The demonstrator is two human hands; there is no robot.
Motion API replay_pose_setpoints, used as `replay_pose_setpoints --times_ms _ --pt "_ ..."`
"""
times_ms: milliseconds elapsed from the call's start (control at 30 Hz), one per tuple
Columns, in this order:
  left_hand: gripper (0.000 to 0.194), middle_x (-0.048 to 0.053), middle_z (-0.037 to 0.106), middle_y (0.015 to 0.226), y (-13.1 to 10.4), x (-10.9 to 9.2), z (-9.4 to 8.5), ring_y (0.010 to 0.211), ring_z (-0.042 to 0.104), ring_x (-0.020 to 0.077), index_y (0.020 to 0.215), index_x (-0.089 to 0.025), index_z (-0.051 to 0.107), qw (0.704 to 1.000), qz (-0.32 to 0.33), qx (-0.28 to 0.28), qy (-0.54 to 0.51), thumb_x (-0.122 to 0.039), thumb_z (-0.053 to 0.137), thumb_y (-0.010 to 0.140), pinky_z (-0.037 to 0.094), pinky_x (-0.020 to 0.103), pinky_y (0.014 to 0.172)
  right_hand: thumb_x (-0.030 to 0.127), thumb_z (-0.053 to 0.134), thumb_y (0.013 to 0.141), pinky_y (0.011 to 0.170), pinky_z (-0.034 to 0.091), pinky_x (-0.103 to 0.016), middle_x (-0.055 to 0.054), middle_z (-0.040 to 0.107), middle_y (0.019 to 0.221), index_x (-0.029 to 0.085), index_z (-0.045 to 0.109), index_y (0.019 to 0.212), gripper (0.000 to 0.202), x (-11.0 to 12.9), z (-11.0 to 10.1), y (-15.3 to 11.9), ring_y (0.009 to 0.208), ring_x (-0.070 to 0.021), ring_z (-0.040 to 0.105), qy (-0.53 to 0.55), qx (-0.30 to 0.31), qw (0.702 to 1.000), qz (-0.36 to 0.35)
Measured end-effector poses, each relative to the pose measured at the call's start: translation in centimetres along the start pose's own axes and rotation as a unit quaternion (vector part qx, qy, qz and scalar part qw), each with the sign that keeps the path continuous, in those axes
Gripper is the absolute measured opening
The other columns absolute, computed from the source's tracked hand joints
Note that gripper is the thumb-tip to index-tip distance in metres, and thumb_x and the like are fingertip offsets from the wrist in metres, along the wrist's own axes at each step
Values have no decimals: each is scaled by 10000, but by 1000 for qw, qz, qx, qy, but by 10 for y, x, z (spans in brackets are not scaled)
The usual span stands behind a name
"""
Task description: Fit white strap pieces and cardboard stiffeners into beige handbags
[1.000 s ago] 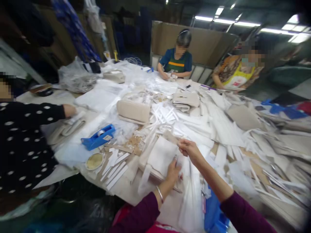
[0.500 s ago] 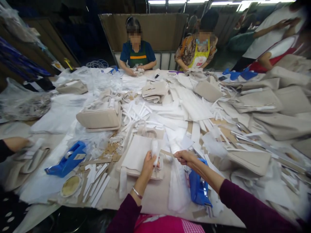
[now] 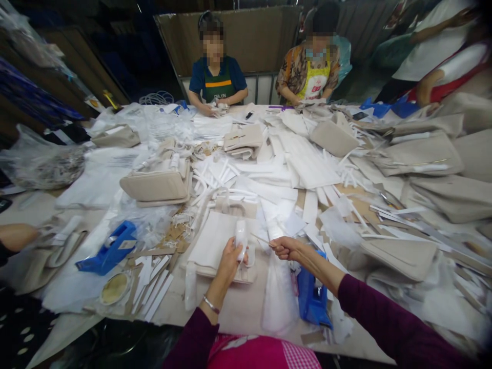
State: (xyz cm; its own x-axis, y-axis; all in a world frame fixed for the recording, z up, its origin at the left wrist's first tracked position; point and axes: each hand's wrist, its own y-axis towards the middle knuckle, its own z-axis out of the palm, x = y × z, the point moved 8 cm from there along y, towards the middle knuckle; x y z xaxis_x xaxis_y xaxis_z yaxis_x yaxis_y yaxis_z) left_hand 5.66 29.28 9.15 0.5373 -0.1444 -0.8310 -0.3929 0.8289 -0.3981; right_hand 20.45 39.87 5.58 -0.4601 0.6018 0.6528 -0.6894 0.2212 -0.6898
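Largest is the table point(image 3: 246, 315), spread with pale bags, plastic film, white sheets and offcuts. Two co-workers sit along its far edge, one point(image 3: 215, 84) at twelve o'clock and one point(image 3: 313, 79) at one o'clock, reckoned from the pale bag point(image 3: 217, 238) lying flat in front of the wearer. That bag looks limp and fairly light, likely to crease rather than spring back; its firm side edges would be the best places to steady it. A second bag point(image 3: 154, 184), on its side, sits between ten and eleven o'clock. One blue tape dispenser point(image 3: 111, 248) stands at nine o'clock, another dispenser point(image 3: 313, 294) at four.

The wearer's left hand point(image 3: 229, 256) rests over the pale bag's near right part, fingers curled round the lower end of a white roll point(image 3: 241, 233). The right hand point(image 3: 285, 248) is at three o'clock, thumb and fingers pinched on one end of a thin strip point(image 3: 262, 239).

The roll lies at two o'clock on the bag; whether it is joined to the handle cannot be told. It seems light, padded and a little slippery in its glossy wrap, best gripped round the body without squeezing hard. The strip, smallest, points toward the roll, its tip just beside it; it looks light and bendable, steadiest when pinched close to the working end.
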Motion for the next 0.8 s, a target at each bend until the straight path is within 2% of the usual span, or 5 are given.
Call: replay_pose_setpoints --times_ms 67,233,333,633,800 --pt "428 15 608 767 0 -1 -1 435 490 72 1016 -165 465 1000 -4 -2 -3 -419 658 731 418 231 453 343 583 700 396 169 -178 108 241 462 204 317 579 323 -2 6 -1 399 -25 144 15 31 999 27" --pt "507 24 617 783 -1 -2 -7 441 496 77 1062 -171 448 1000 -22 -12 -15 -421 697 696 420 242 467 230 562 625 379 135 -183 79 338 392 180 401 542 188 -1 -17 8 365 -25 211 -56 -127 990 -9" --pt "544 20 613 787 -1 -2 -8 451 502 78 1076 -176 443 999 -30 -9 -18 -424 718 676 423 245 482 193 562 583 376 119 -183 75 362 369 168 433 531 142 -2 -16 15 343 -22 228 -63 -153 986 -22" --pt "566 4 615 775 1 2 -11 442 525 100 1141 -214 307 999 -25 -1 -35 -397 669 746 425 257 466 248 538 603 364 153 -196 77 384 377 159 477 577 112 1 15 40 318 -25 228 -48 -137 988 -45" --pt "537 17 637 758 5 10 -18 412 527 115 1022 -202 286 998 -25 -28 -48 -378 696 723 420 265 436 266 520 617 350 180 -198 73 414 376 166 483 574 114 13 37 54 298 -33 252 -67 -108 990 -69"
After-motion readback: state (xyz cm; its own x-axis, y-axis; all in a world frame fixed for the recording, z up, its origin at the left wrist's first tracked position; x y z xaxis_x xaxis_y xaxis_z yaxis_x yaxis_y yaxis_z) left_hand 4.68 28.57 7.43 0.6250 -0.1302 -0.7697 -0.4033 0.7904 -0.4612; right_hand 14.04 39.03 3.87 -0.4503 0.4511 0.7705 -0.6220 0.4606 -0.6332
